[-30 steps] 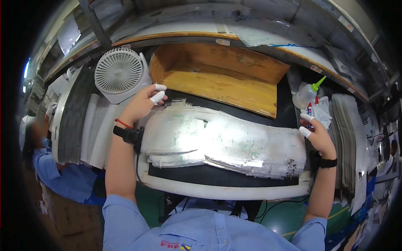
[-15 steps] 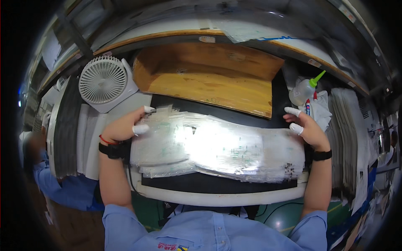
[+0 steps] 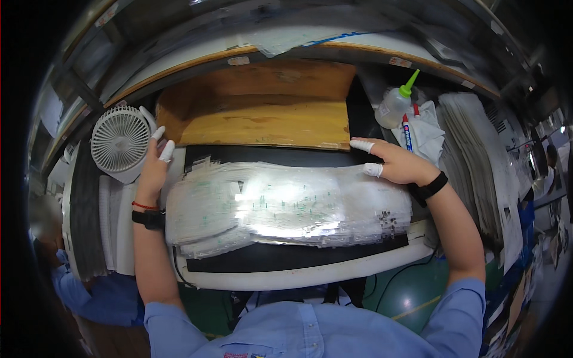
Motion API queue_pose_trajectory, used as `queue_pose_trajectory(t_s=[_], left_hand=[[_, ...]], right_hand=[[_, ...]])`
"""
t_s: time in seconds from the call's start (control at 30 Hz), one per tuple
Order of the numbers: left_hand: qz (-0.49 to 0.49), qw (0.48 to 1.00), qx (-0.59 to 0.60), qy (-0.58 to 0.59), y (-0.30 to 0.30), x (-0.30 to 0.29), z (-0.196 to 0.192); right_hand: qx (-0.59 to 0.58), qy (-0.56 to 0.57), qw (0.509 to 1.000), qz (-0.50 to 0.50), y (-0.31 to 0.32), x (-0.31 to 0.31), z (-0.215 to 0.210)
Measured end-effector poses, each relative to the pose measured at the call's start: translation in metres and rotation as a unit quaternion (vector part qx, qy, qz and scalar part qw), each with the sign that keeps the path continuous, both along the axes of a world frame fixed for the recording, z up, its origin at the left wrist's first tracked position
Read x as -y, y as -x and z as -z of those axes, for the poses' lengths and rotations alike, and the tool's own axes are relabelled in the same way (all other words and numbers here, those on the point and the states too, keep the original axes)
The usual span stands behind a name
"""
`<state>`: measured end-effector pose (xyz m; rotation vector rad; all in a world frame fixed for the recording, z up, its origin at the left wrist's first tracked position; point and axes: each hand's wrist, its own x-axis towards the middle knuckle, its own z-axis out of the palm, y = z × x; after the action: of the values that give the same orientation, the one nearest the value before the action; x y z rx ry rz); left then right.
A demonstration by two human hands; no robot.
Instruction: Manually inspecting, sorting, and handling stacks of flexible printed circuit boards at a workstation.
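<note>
Many clear printed bags (image 3: 286, 206) lie overlapped (glare-bright) between both hands.

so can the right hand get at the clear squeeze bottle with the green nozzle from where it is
Probably yes. The right hand rests at the right end of the stack of clear plastic bags, and the clear squeeze bottle with the green nozzle stands just beyond it with nothing between them.

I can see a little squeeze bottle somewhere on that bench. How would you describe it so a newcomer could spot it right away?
Start at the big wooden board at the back of the bench and follow its edge to the person's right. Just past that end, beyond the right hand, a small translucent squeeze bottle stands by a white cloth and a pen. Its pointed bright-green nozzle sets it apart.
</note>
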<state>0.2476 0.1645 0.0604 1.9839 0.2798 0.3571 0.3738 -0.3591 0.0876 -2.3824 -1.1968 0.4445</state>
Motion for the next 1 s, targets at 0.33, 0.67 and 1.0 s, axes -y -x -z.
queue_pose_trajectory(t_s=[0.33, 0.67, 1.0], left_hand=[[0.006, 1.0, -0.014, 0.025, 0.016, -0.002, -0.003], [0.003, 0.999, 0.003, 0.045, 0.017, -0.005, 0.0], [0.004, 1.0, -0.008, -0.004, 0.019, -0.02, 0.006]], right_hand=[[-0.123, -0.234, 0.895, 0.359, 0.054, 0.097, -0.042], [0.044, 0.069, 0.913, 0.399, 0.161, 0.138, -0.013], [-0.084, -0.052, 0.889, 0.448, 0.152, 0.093, 0.001]])
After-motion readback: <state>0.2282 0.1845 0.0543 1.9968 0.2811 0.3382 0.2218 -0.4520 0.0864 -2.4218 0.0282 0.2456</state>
